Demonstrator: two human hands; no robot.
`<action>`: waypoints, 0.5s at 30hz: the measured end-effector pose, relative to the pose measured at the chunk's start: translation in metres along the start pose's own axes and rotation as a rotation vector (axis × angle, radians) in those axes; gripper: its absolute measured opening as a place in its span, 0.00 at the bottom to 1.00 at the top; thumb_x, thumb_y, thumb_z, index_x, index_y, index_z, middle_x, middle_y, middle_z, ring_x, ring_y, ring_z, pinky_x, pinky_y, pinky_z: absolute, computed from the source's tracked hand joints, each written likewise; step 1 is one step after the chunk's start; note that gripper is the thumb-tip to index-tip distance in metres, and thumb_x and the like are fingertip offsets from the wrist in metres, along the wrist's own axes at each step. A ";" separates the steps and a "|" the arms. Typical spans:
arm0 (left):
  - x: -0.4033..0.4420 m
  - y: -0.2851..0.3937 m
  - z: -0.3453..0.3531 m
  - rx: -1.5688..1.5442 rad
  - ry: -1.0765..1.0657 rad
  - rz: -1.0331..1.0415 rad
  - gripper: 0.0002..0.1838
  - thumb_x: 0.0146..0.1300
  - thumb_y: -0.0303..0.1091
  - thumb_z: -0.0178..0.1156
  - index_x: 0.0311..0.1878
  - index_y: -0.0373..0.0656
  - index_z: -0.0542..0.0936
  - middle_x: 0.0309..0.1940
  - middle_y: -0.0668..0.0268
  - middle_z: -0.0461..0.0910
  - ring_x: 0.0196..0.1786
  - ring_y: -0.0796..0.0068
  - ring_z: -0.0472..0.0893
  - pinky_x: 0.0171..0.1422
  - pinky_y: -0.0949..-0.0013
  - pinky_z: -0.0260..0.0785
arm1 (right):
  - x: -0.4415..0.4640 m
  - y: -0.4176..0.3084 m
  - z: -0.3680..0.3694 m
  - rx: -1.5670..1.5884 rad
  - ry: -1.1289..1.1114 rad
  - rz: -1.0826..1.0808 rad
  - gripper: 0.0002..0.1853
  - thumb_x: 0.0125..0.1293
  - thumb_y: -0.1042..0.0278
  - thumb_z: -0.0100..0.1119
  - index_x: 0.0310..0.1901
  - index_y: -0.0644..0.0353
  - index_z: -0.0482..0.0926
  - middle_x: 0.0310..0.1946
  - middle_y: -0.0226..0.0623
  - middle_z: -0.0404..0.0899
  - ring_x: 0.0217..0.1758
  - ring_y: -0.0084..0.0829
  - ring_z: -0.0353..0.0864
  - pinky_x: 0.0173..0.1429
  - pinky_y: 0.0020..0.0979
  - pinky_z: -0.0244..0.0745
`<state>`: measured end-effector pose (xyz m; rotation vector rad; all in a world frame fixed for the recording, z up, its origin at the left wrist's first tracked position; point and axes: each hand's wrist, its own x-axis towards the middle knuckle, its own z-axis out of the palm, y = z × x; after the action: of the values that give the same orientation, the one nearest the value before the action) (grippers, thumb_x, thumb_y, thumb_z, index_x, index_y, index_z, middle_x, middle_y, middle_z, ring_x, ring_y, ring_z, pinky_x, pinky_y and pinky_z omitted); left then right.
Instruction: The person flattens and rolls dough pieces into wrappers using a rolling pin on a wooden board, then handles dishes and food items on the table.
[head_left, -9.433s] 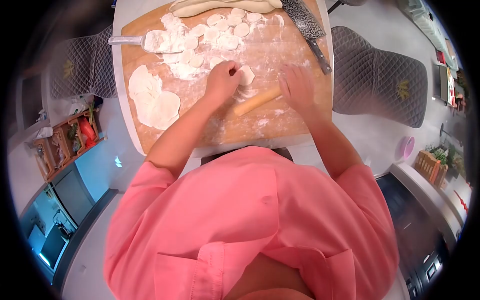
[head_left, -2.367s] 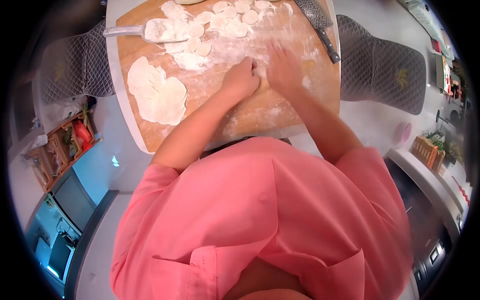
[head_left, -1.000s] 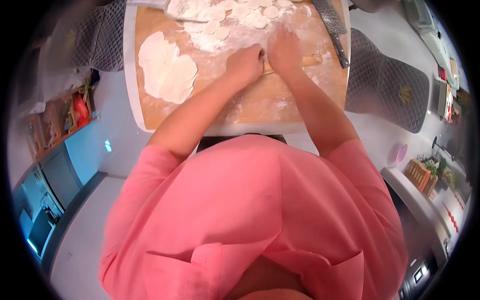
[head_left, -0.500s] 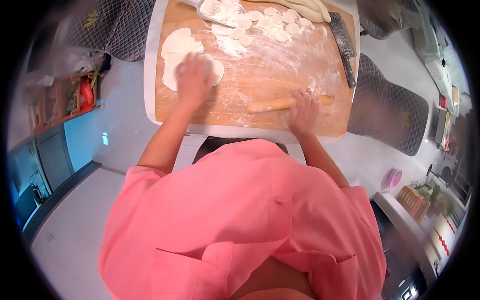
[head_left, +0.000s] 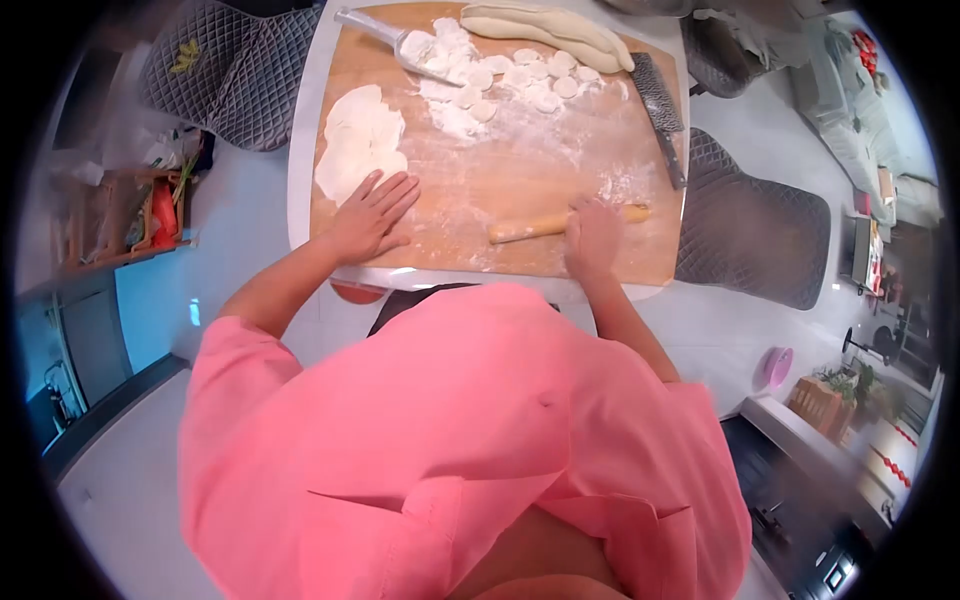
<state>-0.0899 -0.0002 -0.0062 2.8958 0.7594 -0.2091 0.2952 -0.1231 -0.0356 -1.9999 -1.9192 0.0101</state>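
Note:
My left hand (head_left: 374, 217) lies flat with fingers spread on the wooden board, just below a heap of thin, flat dough wrappers (head_left: 362, 135). Its fingertips are close to the heap's lower edge; whether they touch is unclear. At the right, my right hand (head_left: 594, 238) is closed over a wooden rolling pin (head_left: 528, 230), which rests on the board near its front edge. Several small flattened dough discs (head_left: 543, 96) lie in flour beyond the hands.
A scoop (head_left: 375, 27) rests in loose flour (head_left: 440, 45) at the back left. A long dough roll (head_left: 545, 30) lies at the back. A cleaver (head_left: 655, 98) lies along the right side of the board (head_left: 450, 215). Quilted-covered chairs (head_left: 755, 225) stand around the table.
My left hand has come off the wrappers and moved toward me, now flat on the board. The wrapper under it now lies within the heap. My right hand stays on the rolling pin.

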 end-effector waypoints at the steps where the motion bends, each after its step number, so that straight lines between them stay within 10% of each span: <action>1: -0.001 -0.004 0.005 0.045 -0.016 0.015 0.42 0.67 0.57 0.53 0.76 0.41 0.55 0.77 0.60 0.54 0.80 0.62 0.50 0.82 0.50 0.35 | 0.001 -0.002 -0.007 0.059 -0.032 -0.019 0.18 0.64 0.60 0.53 0.54 0.55 0.74 0.55 0.41 0.75 0.64 0.47 0.68 0.74 0.57 0.49; 8: 0.093 0.003 -0.010 -0.235 0.200 -0.058 0.42 0.67 0.55 0.54 0.75 0.38 0.55 0.77 0.55 0.52 0.80 0.56 0.49 0.82 0.51 0.36 | 0.001 0.001 -0.033 0.112 -0.213 -0.101 0.26 0.54 0.64 0.67 0.56 0.54 0.73 0.58 0.39 0.73 0.64 0.47 0.68 0.73 0.57 0.52; 13: 0.188 0.031 0.000 -0.308 0.309 -0.701 0.43 0.68 0.56 0.50 0.74 0.32 0.54 0.77 0.48 0.50 0.80 0.52 0.46 0.83 0.53 0.32 | 0.000 -0.007 -0.025 0.097 -0.171 -0.039 0.28 0.52 0.64 0.69 0.56 0.53 0.72 0.59 0.38 0.73 0.65 0.46 0.68 0.74 0.57 0.52; 15: 0.194 0.052 -0.023 -0.414 0.240 -0.663 0.43 0.68 0.56 0.49 0.74 0.32 0.54 0.77 0.48 0.49 0.80 0.53 0.45 0.83 0.53 0.31 | 0.000 -0.010 -0.025 0.089 -0.153 -0.018 0.28 0.52 0.64 0.69 0.55 0.53 0.72 0.59 0.37 0.73 0.65 0.45 0.68 0.74 0.57 0.51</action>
<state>0.1055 0.0514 -0.0112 2.2171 1.5714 0.2142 0.2920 -0.1299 -0.0094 -1.9735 -1.9921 0.2470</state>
